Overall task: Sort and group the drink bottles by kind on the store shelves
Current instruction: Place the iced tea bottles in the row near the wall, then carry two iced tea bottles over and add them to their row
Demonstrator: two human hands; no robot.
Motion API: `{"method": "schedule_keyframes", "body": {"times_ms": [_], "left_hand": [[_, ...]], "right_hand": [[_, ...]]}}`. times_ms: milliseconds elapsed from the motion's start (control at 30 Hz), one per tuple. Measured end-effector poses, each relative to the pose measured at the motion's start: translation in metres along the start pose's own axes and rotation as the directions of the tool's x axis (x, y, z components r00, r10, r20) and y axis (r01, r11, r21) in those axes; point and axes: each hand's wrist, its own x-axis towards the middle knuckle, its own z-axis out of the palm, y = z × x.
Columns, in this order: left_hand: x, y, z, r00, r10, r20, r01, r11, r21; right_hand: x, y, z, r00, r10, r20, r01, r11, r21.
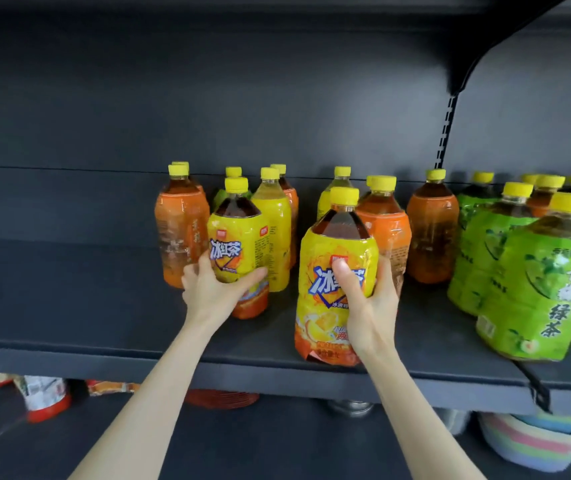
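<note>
Two iced teas, one in each of my hands

Closest to me, below the edge of the shelf point(69, 355), the lower level holds a striped basket point(533, 445) on the right and a red-and-white package point(45, 400) on the left, both blurred. My forearms reach up over them.

My right hand point(363, 299) is wrapped round the front iced tea bottle point(318, 327), thumb across the blue lettering and fingers round its right side. That bottle is upright at the very front lip of the shelf; I cannot tell whether its base rests there or is just lifted.

A little further in and to the left, my left hand point(214, 289) grips the second iced tea bottle point(235, 237) low on its label, thumb on the front and fingers round the left side. It is upright too, with its base down at the shelf surface.

Off to the right the green tea bottles point(547, 289) crowd together, the nearest one close to the front edge.

Behind my hands stand the orange-label bottles point(180, 233), one just beside my left fingers and two more to the right of the front bottle. Between them are more yellow-label bottles point(273, 223). Every cap I can see is yellow.

Furthest back is the dark back panel point(207, 98), with a slotted upright point(445, 133) at the right
</note>
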Motion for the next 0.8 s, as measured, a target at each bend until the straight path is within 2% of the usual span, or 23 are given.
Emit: {"method": "schedule_keyframes", "body": {"times_ms": [33, 167, 267, 333, 400, 567, 667, 800], "left_hand": [[-0.002, 0.001, -0.002, 0.999, -0.008, 0.042, 0.009, 1.0, -0.026], [-0.008, 0.001, -0.008, 0.976, 0.013, 0.217, 0.073, 0.921, -0.383], [-0.007, 0.002, -0.006, 0.961, 0.058, 0.269, 0.066, 0.9, -0.431], [-0.007, 0.002, -0.001, 0.949, 0.078, 0.306, 0.05, 0.92, -0.389], [-0.012, 0.006, -0.001, 0.948, 0.106, 0.3, 0.022, 0.919, -0.393], [-0.044, 0.009, -0.01, 0.962, 0.151, 0.227, -0.002, 0.836, -0.549], [-0.068, 0.024, -0.019, 0.954, 0.226, 0.195, -0.054, 0.773, -0.632], [-0.098, 0.071, -0.02, 0.918, 0.353, 0.182, -0.121, 0.685, -0.719]], "right_hand": [[0.0, 0.001, 0.002, 1.0, -0.005, -0.011, 0.005, 1.0, -0.001], [0.0, 0.003, 0.008, 0.999, -0.018, -0.028, 0.017, 1.0, -0.015], [-0.003, 0.005, 0.01, 0.999, -0.013, -0.036, 0.012, 0.999, -0.033], [-0.005, 0.004, 0.011, 0.999, -0.01, -0.031, 0.008, 0.999, -0.046], [-0.005, 0.0, 0.012, 0.999, 0.002, -0.036, -0.004, 0.999, -0.038], [-0.017, -0.011, 0.009, 0.998, 0.016, -0.06, -0.015, 1.0, 0.017], [-0.029, -0.025, -0.009, 0.997, -0.004, -0.083, 0.009, 0.998, 0.054], [-0.039, -0.061, -0.048, 0.987, -0.081, -0.138, 0.084, 0.996, 0.017]]}}
